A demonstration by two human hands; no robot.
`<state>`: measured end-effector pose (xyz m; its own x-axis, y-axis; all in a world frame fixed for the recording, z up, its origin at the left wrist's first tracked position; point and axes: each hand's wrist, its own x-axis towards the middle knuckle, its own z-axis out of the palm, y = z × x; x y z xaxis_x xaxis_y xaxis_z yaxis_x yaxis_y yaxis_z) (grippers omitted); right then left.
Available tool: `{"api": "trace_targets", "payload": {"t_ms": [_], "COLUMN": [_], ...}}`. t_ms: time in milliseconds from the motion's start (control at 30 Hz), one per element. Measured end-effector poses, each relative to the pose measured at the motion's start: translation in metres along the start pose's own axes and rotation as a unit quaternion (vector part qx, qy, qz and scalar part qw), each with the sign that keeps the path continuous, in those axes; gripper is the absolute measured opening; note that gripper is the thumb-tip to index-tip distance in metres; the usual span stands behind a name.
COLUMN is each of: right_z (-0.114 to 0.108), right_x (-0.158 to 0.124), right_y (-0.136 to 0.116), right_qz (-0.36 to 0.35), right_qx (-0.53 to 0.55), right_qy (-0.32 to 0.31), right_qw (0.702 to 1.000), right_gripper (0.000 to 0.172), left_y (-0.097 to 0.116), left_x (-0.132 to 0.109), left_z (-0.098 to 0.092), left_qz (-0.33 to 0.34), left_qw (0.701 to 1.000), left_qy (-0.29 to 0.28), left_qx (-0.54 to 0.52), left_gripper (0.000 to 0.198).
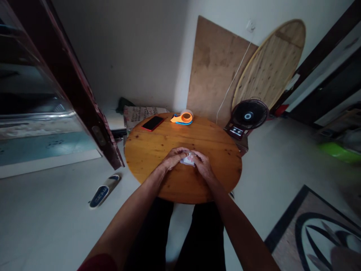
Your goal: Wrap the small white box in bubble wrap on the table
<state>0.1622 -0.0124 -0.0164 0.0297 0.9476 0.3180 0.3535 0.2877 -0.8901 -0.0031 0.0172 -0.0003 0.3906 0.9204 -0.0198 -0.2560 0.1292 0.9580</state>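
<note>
Both my hands rest together near the middle of a round wooden table [158, 150]. My left hand [174, 158] and my right hand [202, 165] are closed around a small white object [188, 160], perhaps folded paper or a packet; most of it is hidden by my fingers. At the table's far edge lie an orange and blue tape dispenser [182, 118] and a dark phone in a red case [152, 123].
A small black fan [249, 115] stands on the floor to the right of the table. Wooden boards [217, 67] lean on the back wall. A slipper [103, 191] lies on the floor at left, a dark door [84, 101] beside it, a patterned mat [318, 229] at lower right.
</note>
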Motion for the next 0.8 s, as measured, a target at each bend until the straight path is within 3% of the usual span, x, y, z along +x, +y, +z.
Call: {"api": "trace_targets", "payload": {"t_ms": [467,800], "right_z": [0.002,0.002], "right_x": [-0.004,-0.01], "right_y": [-0.005,-0.011], "right_qz": [-0.07,-0.176], "right_qx": [-0.039,-0.161], "right_qy": [0.026,0.033], "right_qw": [0.996,0.971], "right_gripper": [0.026,0.029], "left_y": [0.001,-0.005], "left_x": [0.0,0.004], "left_z": [0.002,0.002], "left_qz": [0.049,0.069], "left_qw": [0.997,0.996], "left_qy": [-0.007,-0.002], "left_qx": [0.057,0.06], "left_gripper": [0.03,0.032]}}
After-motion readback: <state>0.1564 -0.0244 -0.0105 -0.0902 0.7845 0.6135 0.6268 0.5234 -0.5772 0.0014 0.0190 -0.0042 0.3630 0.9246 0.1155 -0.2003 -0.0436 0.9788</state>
